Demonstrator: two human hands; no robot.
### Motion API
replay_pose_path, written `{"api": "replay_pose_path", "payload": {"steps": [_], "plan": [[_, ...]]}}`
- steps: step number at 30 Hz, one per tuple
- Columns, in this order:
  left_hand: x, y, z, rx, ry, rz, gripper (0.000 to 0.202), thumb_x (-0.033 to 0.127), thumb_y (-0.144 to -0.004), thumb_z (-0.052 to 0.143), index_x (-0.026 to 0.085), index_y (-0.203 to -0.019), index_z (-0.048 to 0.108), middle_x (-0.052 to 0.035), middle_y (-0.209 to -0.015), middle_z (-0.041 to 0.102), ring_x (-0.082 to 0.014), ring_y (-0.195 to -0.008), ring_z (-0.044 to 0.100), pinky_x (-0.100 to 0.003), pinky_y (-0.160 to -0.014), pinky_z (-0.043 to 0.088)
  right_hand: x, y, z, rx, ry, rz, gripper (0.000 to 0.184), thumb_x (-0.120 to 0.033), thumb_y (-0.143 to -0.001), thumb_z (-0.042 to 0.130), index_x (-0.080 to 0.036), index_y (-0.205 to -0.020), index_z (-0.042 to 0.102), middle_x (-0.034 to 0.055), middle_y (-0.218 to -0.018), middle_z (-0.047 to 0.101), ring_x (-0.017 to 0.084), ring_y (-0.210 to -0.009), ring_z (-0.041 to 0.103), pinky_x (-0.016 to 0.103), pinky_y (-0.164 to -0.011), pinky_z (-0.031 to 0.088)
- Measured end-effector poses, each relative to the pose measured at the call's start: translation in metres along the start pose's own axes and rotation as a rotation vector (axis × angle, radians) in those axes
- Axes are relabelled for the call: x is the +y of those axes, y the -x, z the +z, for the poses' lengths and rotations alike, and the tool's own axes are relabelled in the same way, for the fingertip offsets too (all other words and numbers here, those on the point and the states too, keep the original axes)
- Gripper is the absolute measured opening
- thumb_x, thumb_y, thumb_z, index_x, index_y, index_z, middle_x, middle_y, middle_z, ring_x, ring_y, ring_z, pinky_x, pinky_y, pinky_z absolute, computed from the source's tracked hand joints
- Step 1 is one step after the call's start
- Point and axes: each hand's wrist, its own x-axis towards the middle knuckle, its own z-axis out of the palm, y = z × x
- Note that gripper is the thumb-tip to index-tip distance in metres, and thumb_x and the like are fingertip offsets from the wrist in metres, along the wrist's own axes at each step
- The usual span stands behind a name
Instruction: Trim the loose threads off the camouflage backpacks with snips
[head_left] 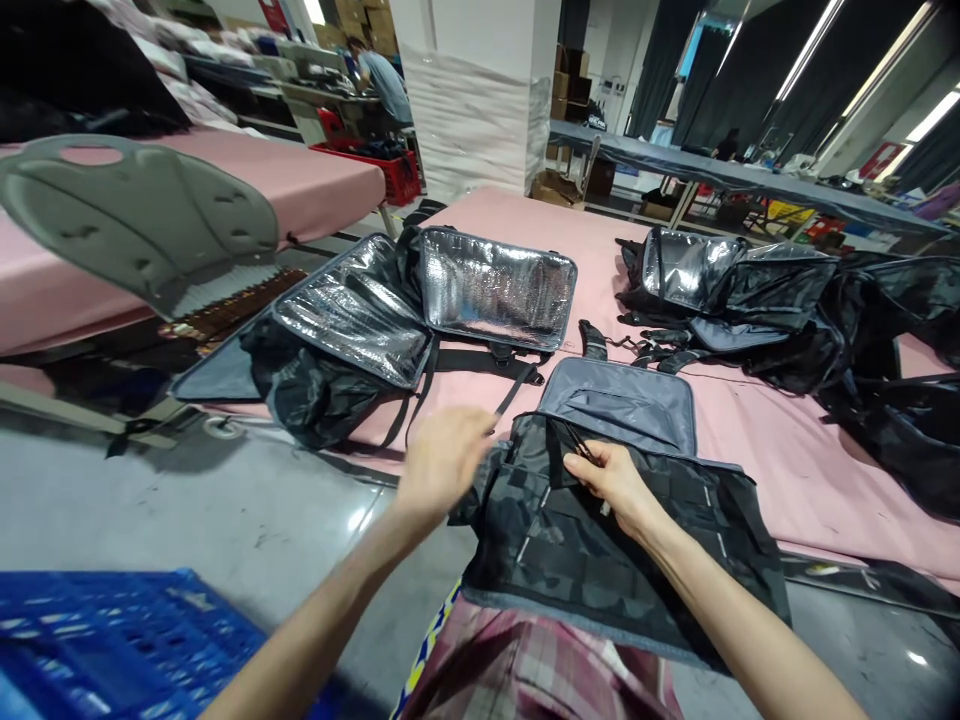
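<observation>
A dark camouflage bag [622, 550] lies over the table's near edge and hangs against my lap, its grey padded flap [622, 405] folded back on the table. Over its upper part, my right hand [611, 480] is closed around a thin, dark two-pronged tool [581, 443]; its exact kind is unclear. My left hand [442, 460] is raised to the left of the bag, smeared by motion. Close to its fingertips runs a narrow black strap [516, 392], and whether the fingers grip it cannot be told.
Silver-lined bags [499, 290] lie open on the pink table [570, 222], with more dark bags [780, 300] at the right. A grey chair back [150, 220] stands left, a blue crate [127, 640] at lower left. Behind are a wrapped pillar [480, 110] and a seated person [382, 85].
</observation>
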Motion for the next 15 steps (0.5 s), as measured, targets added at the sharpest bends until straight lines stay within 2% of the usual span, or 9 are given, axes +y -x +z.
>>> {"api": "replay_pose_path", "payload": {"steps": [2,4,7,11,15], "plan": [[0.005,0.008,0.005,-0.322,0.072,0.054,0.025,0.026,-0.076,0.058,0.023,-0.1,0.062,-0.0051,-0.1,0.061,-0.0217,-0.095,0.055,-0.033,-0.086,0.041,0.001,0.001,0.002,-0.005,0.026,-0.006,0.035,-0.046,-0.066,0.063,-0.017,-0.056,0.046,-0.0071,-0.05,0.037,0.005,-0.044,0.026,0.019,-0.042,0.016],[0.011,0.014,0.008,-0.464,0.115,-0.007,0.025,0.025,-0.071,0.064,0.024,-0.095,0.062,-0.0024,-0.096,0.059,-0.0193,-0.089,0.056,-0.03,-0.079,0.042,0.003,0.003,0.003,0.007,0.045,0.0,0.035,-0.047,-0.067,0.061,-0.017,-0.056,0.045,-0.007,-0.049,0.037,0.005,-0.043,0.026,0.019,-0.041,0.015],[0.013,0.017,0.007,-0.497,0.169,-0.104,0.018,0.022,-0.066,0.067,0.021,-0.082,0.061,-0.0003,-0.085,0.057,-0.0175,-0.081,0.055,-0.027,-0.073,0.041,0.005,0.003,0.003,0.021,0.092,-0.009,0.034,-0.046,-0.068,0.06,-0.018,-0.057,0.046,-0.0069,-0.049,0.036,0.006,-0.043,0.027,0.02,-0.041,0.017],[0.01,0.016,0.006,-0.467,0.253,-0.182,0.013,0.02,-0.059,0.071,0.018,-0.066,0.06,-0.0001,-0.076,0.055,-0.0168,-0.075,0.053,-0.026,-0.068,0.04,0.006,0.001,0.007,0.028,0.197,-0.125,0.029,-0.04,-0.073,0.058,-0.017,-0.056,0.05,-0.0048,-0.05,0.044,0.008,-0.049,0.037,0.02,-0.048,0.027],[0.008,0.017,0.008,-0.432,0.417,-0.231,0.008,0.02,-0.058,0.069,0.018,-0.062,0.062,-0.0001,-0.073,0.055,-0.0139,-0.067,0.051,-0.023,-0.062,0.041,0.003,-0.005,0.02,-0.005,0.358,-0.231,0.022,-0.034,-0.075,0.056,-0.017,-0.06,0.056,-0.0031,-0.056,0.055,0.01,-0.055,0.046,0.021,-0.053,0.031]]}}
